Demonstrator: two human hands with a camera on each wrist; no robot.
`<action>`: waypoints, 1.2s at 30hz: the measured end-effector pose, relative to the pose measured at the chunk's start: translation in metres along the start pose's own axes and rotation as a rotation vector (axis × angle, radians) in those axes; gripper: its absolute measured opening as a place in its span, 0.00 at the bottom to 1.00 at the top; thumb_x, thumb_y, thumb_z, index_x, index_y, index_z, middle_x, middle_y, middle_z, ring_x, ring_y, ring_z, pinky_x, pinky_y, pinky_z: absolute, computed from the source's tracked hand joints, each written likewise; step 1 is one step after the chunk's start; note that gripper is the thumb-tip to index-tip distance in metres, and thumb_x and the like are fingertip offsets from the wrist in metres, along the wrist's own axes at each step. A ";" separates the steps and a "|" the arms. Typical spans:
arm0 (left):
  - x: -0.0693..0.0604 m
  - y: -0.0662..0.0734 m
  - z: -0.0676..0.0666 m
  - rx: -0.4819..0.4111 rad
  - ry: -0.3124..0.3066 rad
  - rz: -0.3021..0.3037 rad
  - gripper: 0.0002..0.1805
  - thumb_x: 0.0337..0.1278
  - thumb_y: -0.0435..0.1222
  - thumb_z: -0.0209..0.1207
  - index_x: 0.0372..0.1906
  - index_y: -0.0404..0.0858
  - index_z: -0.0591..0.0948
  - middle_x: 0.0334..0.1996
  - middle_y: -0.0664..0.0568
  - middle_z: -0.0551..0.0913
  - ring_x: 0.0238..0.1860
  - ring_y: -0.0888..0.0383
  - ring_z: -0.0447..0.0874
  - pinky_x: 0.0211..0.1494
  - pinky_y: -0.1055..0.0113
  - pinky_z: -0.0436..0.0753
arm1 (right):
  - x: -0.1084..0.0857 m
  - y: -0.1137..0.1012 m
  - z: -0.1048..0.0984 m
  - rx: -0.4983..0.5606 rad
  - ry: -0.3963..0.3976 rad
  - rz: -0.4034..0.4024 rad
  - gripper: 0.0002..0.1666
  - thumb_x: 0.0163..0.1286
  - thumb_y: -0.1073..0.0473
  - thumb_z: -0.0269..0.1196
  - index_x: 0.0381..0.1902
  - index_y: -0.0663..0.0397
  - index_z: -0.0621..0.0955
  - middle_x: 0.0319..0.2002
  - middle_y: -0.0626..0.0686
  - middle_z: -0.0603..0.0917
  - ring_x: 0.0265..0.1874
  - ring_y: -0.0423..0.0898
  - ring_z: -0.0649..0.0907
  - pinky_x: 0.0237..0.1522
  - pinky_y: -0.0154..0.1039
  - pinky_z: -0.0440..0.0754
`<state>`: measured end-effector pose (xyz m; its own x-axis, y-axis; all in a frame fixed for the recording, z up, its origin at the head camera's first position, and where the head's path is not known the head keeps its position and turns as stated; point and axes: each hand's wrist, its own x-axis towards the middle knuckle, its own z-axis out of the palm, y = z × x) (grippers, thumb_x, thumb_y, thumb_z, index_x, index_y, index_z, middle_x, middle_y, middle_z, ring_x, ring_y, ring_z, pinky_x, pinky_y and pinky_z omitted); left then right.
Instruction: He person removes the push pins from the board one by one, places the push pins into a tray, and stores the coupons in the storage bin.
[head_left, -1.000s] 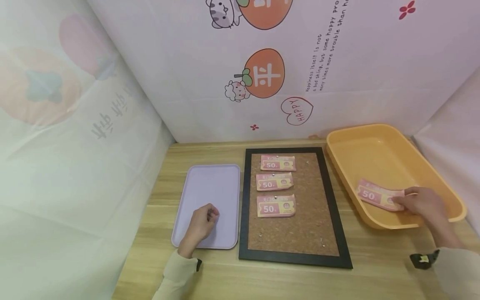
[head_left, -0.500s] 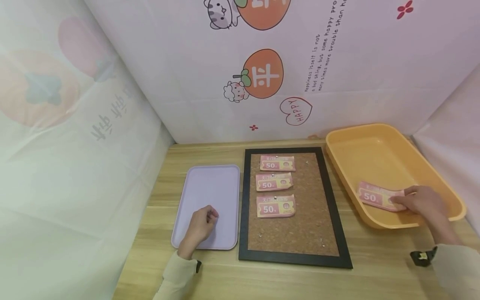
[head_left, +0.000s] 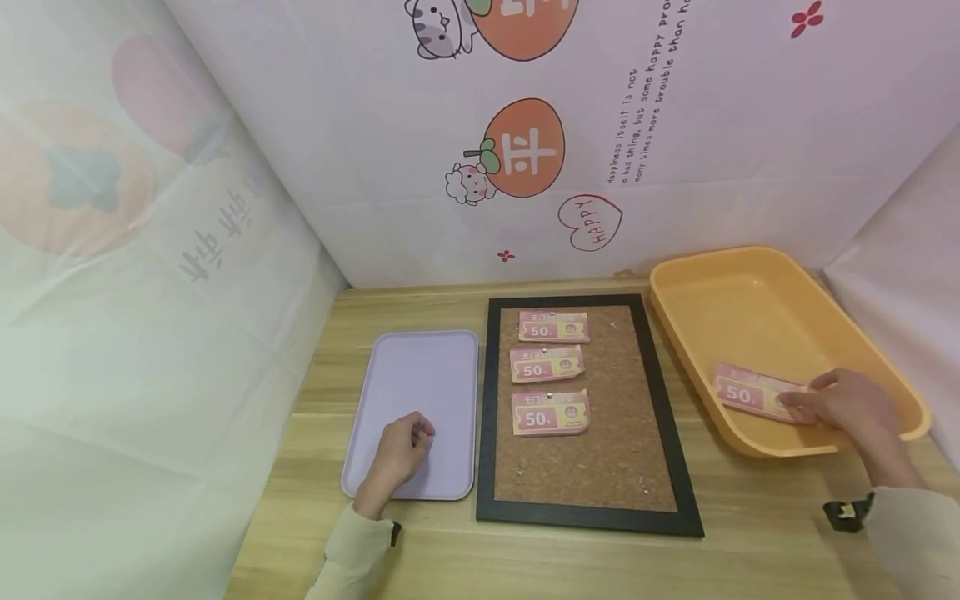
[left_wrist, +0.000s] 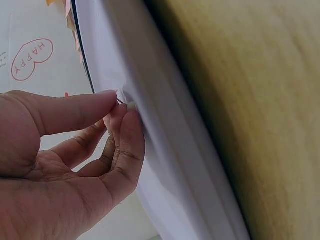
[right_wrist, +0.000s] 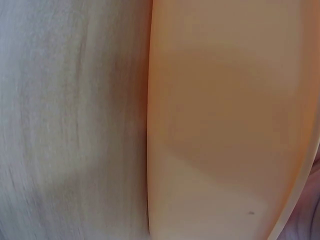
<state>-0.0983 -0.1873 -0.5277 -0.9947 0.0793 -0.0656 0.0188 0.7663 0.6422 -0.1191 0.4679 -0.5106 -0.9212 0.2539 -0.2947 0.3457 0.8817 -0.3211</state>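
Note:
My left hand [head_left: 401, 454] is over the lilac tray [head_left: 420, 367]. In the left wrist view, this hand's [left_wrist: 90, 150] thumb and fingertips pinch a tiny pin [left_wrist: 131, 106], its thin shaft just visible. At the near end of the yellow basin [head_left: 757, 308], my right hand [head_left: 858, 408] holds a pink and yellow coupon [head_left: 750, 392] by its right end. Three similar coupons, the top one [head_left: 553, 327], the middle one [head_left: 547, 364] and the lowest one [head_left: 551, 413], are pinned down the left side of the cork board [head_left: 600, 467].
The black-framed board lies between tray and basin on the wooden table [head_left: 570, 567]. Small pins stick in the cork at its lower left [head_left: 520, 472], lower right [head_left: 645, 486] and upper right [head_left: 612, 324]. A printed white cloth [head_left: 375, 208] stands behind, with more cloth at both sides.
The coupon in my right hand looks flatter, less bowed than a second ago, and the right fingers have shifted slightly. My left hand has hardly moved.

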 end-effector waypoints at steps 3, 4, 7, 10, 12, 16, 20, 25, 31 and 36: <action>0.000 0.001 0.000 0.000 -0.003 -0.003 0.08 0.57 0.20 0.59 0.35 0.33 0.83 0.28 0.48 0.85 0.29 0.60 0.78 0.34 0.70 0.79 | 0.001 0.002 0.000 -0.006 -0.009 0.008 0.54 0.62 0.28 0.68 0.60 0.75 0.73 0.55 0.82 0.75 0.47 0.77 0.78 0.40 0.61 0.76; 0.000 0.001 0.000 0.001 -0.006 -0.003 0.08 0.57 0.19 0.59 0.35 0.33 0.83 0.28 0.48 0.85 0.29 0.60 0.78 0.34 0.70 0.79 | 0.001 0.002 0.000 -0.005 -0.006 0.002 0.54 0.62 0.28 0.68 0.60 0.75 0.73 0.55 0.82 0.75 0.46 0.77 0.78 0.39 0.61 0.76; 0.000 0.000 0.000 0.001 -0.014 -0.011 0.08 0.57 0.19 0.59 0.35 0.33 0.83 0.28 0.47 0.85 0.29 0.60 0.78 0.34 0.70 0.79 | 0.001 0.003 0.000 -0.005 0.007 -0.019 0.54 0.62 0.29 0.69 0.60 0.75 0.73 0.54 0.82 0.76 0.46 0.77 0.79 0.39 0.60 0.76; -0.001 -0.001 0.000 0.000 -0.018 -0.014 0.08 0.57 0.20 0.59 0.34 0.33 0.83 0.28 0.48 0.84 0.29 0.61 0.78 0.34 0.71 0.79 | 0.002 0.002 0.001 -0.007 0.020 -0.035 0.53 0.62 0.30 0.69 0.60 0.75 0.73 0.54 0.82 0.77 0.45 0.77 0.79 0.39 0.60 0.76; -0.001 -0.001 0.000 0.000 -0.018 -0.011 0.08 0.57 0.20 0.58 0.34 0.33 0.83 0.28 0.48 0.84 0.29 0.61 0.78 0.34 0.71 0.79 | 0.002 0.001 0.002 -0.005 0.022 -0.031 0.53 0.62 0.30 0.69 0.60 0.75 0.73 0.55 0.83 0.76 0.46 0.78 0.79 0.39 0.61 0.75; -0.001 -0.002 -0.001 -0.010 -0.027 -0.012 0.08 0.55 0.19 0.59 0.34 0.33 0.83 0.27 0.48 0.84 0.29 0.61 0.78 0.34 0.72 0.79 | 0.001 0.000 0.003 0.001 0.024 -0.026 0.53 0.63 0.30 0.68 0.61 0.75 0.72 0.58 0.84 0.73 0.47 0.79 0.77 0.39 0.60 0.75; -0.002 -0.002 -0.003 -0.020 -0.044 0.000 0.06 0.54 0.21 0.63 0.35 0.32 0.83 0.28 0.48 0.84 0.30 0.60 0.79 0.36 0.71 0.79 | -0.002 -0.002 0.002 0.017 0.046 -0.029 0.51 0.68 0.31 0.64 0.61 0.76 0.72 0.59 0.83 0.73 0.48 0.79 0.78 0.37 0.56 0.75; -0.003 0.001 -0.007 -0.011 -0.056 0.016 0.06 0.56 0.26 0.68 0.37 0.32 0.82 0.28 0.49 0.84 0.31 0.60 0.79 0.38 0.68 0.80 | -0.008 -0.013 -0.003 0.060 0.065 -0.029 0.47 0.73 0.33 0.59 0.63 0.76 0.71 0.59 0.81 0.77 0.49 0.78 0.79 0.36 0.53 0.75; -0.001 0.009 -0.011 0.041 -0.083 0.005 0.12 0.61 0.35 0.70 0.44 0.32 0.83 0.29 0.48 0.85 0.33 0.57 0.82 0.41 0.61 0.82 | -0.020 -0.037 -0.011 0.120 0.136 -0.107 0.43 0.76 0.35 0.58 0.64 0.71 0.72 0.55 0.77 0.82 0.46 0.75 0.83 0.30 0.42 0.74; 0.002 0.017 -0.012 0.108 -0.073 0.007 0.17 0.64 0.39 0.68 0.49 0.31 0.83 0.34 0.43 0.85 0.38 0.51 0.82 0.46 0.53 0.81 | -0.035 -0.067 -0.015 0.182 0.215 -0.203 0.38 0.76 0.38 0.60 0.63 0.68 0.75 0.51 0.75 0.85 0.41 0.70 0.85 0.32 0.41 0.71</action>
<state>-0.1017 -0.1820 -0.5076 -0.9846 0.1279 -0.1196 0.0402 0.8297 0.5568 -0.1131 0.4061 -0.4650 -0.9842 0.1759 -0.0183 0.1601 0.8425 -0.5144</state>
